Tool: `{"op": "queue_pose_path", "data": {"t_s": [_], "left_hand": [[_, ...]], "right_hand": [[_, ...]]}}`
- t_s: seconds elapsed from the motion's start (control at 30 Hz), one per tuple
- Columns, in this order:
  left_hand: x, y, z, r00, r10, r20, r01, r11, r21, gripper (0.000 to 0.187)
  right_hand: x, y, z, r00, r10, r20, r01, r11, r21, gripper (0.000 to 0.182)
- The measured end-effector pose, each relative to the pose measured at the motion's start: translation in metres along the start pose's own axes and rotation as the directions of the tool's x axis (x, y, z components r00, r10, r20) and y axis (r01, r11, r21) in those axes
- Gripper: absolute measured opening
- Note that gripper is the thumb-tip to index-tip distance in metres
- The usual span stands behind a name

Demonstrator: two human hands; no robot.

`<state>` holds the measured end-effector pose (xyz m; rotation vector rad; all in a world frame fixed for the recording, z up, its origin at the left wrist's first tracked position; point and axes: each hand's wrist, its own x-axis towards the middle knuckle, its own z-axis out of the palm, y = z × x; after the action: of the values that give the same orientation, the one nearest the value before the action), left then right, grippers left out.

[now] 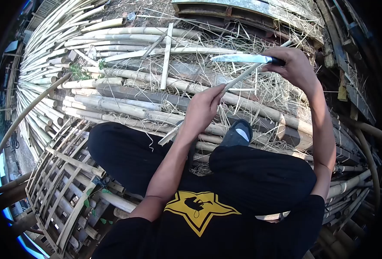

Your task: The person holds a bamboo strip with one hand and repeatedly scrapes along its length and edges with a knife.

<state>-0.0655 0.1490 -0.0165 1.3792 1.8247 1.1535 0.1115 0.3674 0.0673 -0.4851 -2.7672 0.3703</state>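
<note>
My left hand is closed around a thin bamboo strip, which slants up and to the right toward my other hand. A pale end of a strip shows below my left wrist. In my right hand is a knife, gripped by its black handle. Its bright blade points left and crosses over the upper part of the strip, close to my right fingers. Below the hands, bamboo shavings lie scattered over the poles. My shoe rests among them.
Long bamboo poles are stacked ahead and to the left. A flat split piece lies across them. A woven bamboo frame stands at lower left. Wooden pallets are at the top, and more timber lines the right side.
</note>
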Motion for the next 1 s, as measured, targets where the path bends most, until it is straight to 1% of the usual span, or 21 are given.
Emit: {"op": "queue_pose_path", "data": {"t_s": [0.07,0.13,0.17,0.2,0.23,0.27,0.33,0.37,0.4,0.43,0.47,0.5,0.53,0.57,0.6,0.67,0.73,0.8,0.87,0.97,1.0], "left_hand": [[0.003,-0.004,-0.007,0.995,0.078,-0.055,-0.072,0.993,0.096,0.026],[0.006,-0.006,-0.011,0.989,0.149,-0.01,-0.146,0.979,0.141,0.025],[0.006,-0.007,-0.014,0.99,0.142,-0.016,-0.139,0.981,0.134,0.025],[0.008,-0.006,-0.018,0.984,0.18,-0.001,-0.174,0.95,0.258,0.024],[0.009,-0.003,-0.021,0.976,0.218,0.018,-0.208,0.902,0.377,0.024],[0.01,0.003,-0.021,0.977,0.215,0.011,-0.204,0.906,0.371,0.024],[0.01,0.015,-0.018,0.825,0.425,-0.374,-0.175,0.82,0.545,0.022],[0.008,0.017,-0.016,0.806,0.412,-0.424,-0.182,0.855,0.486,0.023],[0.007,0.015,-0.013,0.805,0.412,-0.427,-0.181,0.856,0.484,0.023],[0.004,0.01,-0.006,0.876,0.309,-0.371,-0.186,0.925,0.331,0.023],[0.001,0.006,0.001,0.933,0.21,-0.292,-0.165,0.971,0.17,0.024],[-0.002,0.002,0.011,0.984,0.045,-0.175,-0.064,0.992,-0.105,0.026],[-0.004,0.004,0.017,0.983,0.039,-0.179,-0.06,0.992,-0.111,0.026],[-0.008,0.006,0.022,0.992,-0.123,0.039,0.129,0.953,-0.274,0.029],[-0.01,0.007,0.027,0.931,-0.237,0.279,0.334,0.861,-0.383,0.032],[-0.014,0.001,0.037,0.926,-0.214,0.312,0.338,0.841,-0.424,0.032],[-0.015,0.0,0.036,0.904,-0.145,0.403,0.398,0.631,-0.666,0.025],[-0.017,0.001,0.033,0.871,-0.181,0.457,0.465,0.605,-0.646,0.021],[-0.019,0.001,0.034,0.802,-0.315,0.507,0.593,0.51,-0.622,0.022],[-0.017,0.003,0.032,0.792,-0.382,0.476,0.599,0.634,-0.488,0.025],[-0.019,-0.003,0.037,0.793,-0.384,0.473,0.599,0.633,-0.49,0.025]], "right_hand": [[-0.005,-0.005,-0.006,0.93,0.244,0.273,-0.22,0.968,-0.117,0.032],[-0.013,0.0,-0.001,0.956,0.137,0.26,-0.141,0.99,-0.004,0.027],[-0.014,0.002,-0.002,0.93,0.156,0.332,-0.154,0.988,-0.03,0.027],[-0.014,0.003,-0.002,0.899,0.177,0.401,-0.167,0.984,-0.06,0.027],[-0.014,0.002,-0.001,0.896,0.176,0.408,-0.163,0.984,-0.065,0.027],[-0.013,0.0,0.001,0.887,0.211,0.411,-0.218,0.975,-0.029,0.026],[-0.017,0.002,0.013,0.873,0.244,0.421,-0.27,0.963,0.002,0.025],[-0.023,0.007,0.027,0.867,0.314,0.386,-0.394,0.908,0.145,0.024],[-0.026,0.011,0.039,0.85,0.387,0.357,-0.495,0.819,0.29,0.025],[-0.028,0.001,0.048,0.816,0.442,0.373,-0.577,0.661,0.48,0.026],[-0.031,-0.009,0.06,0.714,0.536,0.451,-0.69,0.43,0.582,0.026],[-0.03,-0.021,0.067,0.669,0.528,0.523,-0.701,0.214,0.68,0.026],[-0.03,-0.031,0.073,0.628,0.503,0.594,-0.682,-0.014,0.732,0.025],[-0.031,-0.037,0.081,0.64,0.45,0.623,-0.661,-0.089,0.745,0.024],[-0.034,-0.042,0.09,0.655,0.397,0.643,-0.638,-0.167,0.752,0.023],[-0.036,-0.054,0.103,0.62,0.396,0.678,-0.628,-0.268,0.731,0.021],[-0.038,-0.057,0.11,0.609,0.372,0.7,-0.652,-0.268,0.71,0.019],[-0.038,-0.063,0.11,0.602,0.407,0.687,-0.657,-0.237,0.716,0.02],[-0.038,-0.066,0.11,0.597,0.442,0.669,-0.66,-0.203,0.723,0.02],[-0.037,-0.066,0.111,0.6,0.465,0.651,-0.698,-0.093,0.71,0.019],[-0.037,-0.066,0.113,0.636,0.478,0.606,-0.706,0.044,0.707,0.023]]}}
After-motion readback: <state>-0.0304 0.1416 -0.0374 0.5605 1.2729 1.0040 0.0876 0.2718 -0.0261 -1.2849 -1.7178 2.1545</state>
